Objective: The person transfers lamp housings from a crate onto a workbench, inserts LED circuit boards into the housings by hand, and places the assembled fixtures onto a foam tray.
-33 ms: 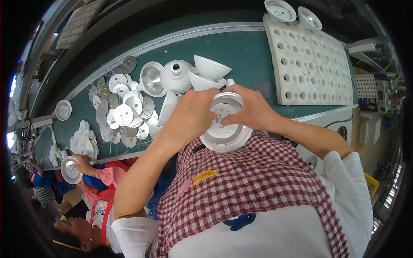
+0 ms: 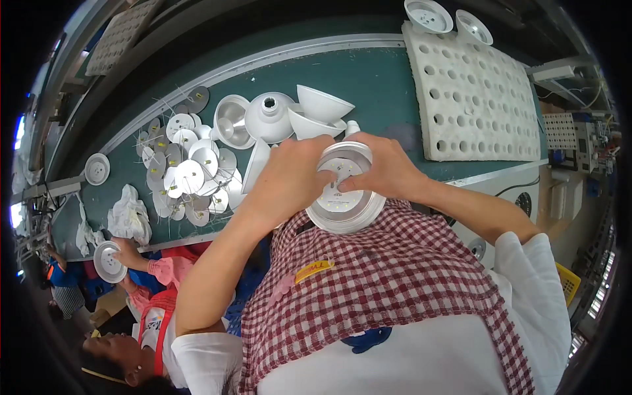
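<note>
Both my hands grip a white lamp housing [image 2: 372, 212], a round bulb shell tilted with its open mouth toward me. Inside it lies a round white LED board [image 2: 339, 201] with small yellowish chips. My left hand [image 2: 296, 172] wraps the left side, thumb pressing on the board near its middle. My right hand [image 2: 388, 168] holds the right side, its thumb also down on the board. Fingers behind the shell are hidden. Beyond my hands lie several white cone-shaped housings [image 2: 324, 103], and to their left a heap of round boards [image 2: 189, 176] with thin wires.
A white foam tray [image 2: 477, 99] full of holes lies at the right, two fitted housings [image 2: 429, 16] at its far edge. A crumpled white plastic bag [image 2: 129, 216] rests on the green table [image 2: 368, 72]. At left, a co-worker's hand [image 2: 128, 253] holds another lamp [image 2: 109, 262].
</note>
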Demonstrator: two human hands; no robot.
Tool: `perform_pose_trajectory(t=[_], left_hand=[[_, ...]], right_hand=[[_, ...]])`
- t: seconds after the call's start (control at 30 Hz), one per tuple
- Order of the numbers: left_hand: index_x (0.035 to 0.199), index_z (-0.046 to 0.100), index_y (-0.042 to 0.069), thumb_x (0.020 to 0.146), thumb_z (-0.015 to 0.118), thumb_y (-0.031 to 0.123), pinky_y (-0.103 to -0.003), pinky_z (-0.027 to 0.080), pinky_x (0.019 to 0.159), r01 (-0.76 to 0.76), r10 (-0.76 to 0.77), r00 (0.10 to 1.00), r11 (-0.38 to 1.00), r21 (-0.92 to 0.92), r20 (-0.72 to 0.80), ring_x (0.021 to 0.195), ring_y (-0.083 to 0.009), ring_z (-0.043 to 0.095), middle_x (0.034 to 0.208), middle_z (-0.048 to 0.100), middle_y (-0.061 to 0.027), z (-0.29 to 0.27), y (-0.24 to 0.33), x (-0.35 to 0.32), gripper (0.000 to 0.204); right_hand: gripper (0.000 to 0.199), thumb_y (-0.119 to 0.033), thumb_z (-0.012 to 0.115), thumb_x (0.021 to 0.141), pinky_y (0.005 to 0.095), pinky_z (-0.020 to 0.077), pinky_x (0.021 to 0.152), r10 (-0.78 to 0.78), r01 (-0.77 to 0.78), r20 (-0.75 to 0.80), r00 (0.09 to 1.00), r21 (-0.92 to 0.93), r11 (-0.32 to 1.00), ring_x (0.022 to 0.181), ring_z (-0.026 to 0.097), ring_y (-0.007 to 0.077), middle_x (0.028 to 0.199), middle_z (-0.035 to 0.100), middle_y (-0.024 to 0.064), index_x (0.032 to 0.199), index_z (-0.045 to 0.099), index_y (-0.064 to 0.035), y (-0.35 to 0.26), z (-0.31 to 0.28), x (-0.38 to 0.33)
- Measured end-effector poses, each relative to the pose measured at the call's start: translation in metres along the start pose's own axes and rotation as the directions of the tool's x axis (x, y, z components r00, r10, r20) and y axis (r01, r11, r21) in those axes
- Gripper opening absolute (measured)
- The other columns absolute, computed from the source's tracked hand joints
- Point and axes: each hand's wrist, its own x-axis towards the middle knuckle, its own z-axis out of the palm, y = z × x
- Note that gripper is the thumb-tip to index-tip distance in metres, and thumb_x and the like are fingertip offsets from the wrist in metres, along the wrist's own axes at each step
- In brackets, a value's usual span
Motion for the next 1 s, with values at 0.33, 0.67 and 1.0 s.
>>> perform_pose_trajectory(t=[0.33,0.67,1.0], left_hand=[[0.105,0.059,0.0,0.091,0.05,0.031,-0.022,0.048,0.059,0.044,-0.324,0.946,0.208,-0.977,-0.027,0.069,-0.0086,0.052,0.079,0.057,-0.0036,0.011,-0.036,-0.016,0.036],[0.087,0.064,0.0,0.081,0.065,0.013,-0.022,0.044,0.06,-0.03,-0.301,0.949,0.218,-0.976,-0.096,0.063,-0.0097,0.052,0.075,0.059,-0.0026,-0.012,-0.025,-0.006,0.014],[0.079,0.061,-0.002,0.074,0.063,-0.001,-0.024,0.044,0.059,-0.283,0.08,0.566,0.954,-0.102,-0.821,0.067,-0.0161,0.055,0.082,0.056,-0.0091,-0.008,-0.001,-0.025,0.005]], right_hand=[[0.035,-0.002,0.071,0.06,0.0303,0.0507,0.064,-0.827,0.753,-0.235,0.511,-0.341,0.562,0.076,0.062,0.025,0.09,0.062,0.011,0.093,0.059,-0.0028,-0.009,-0.015,-0.001],[0.027,-0.007,0.063,0.065,0.0292,0.0506,0.056,-0.938,0.867,-0.013,0.345,-0.377,0.324,0.072,0.062,0.0223,0.091,0.06,0.0117,0.092,0.063,-0.0022,-0.017,-0.03,0.001],[0.028,-0.007,0.064,0.065,0.0273,0.0496,0.053,-0.925,0.888,0.063,0.376,-0.311,0.339,0.069,0.062,0.0232,0.089,0.061,0.0116,0.093,0.063,-0.0018,-0.037,-0.035,0.009]])
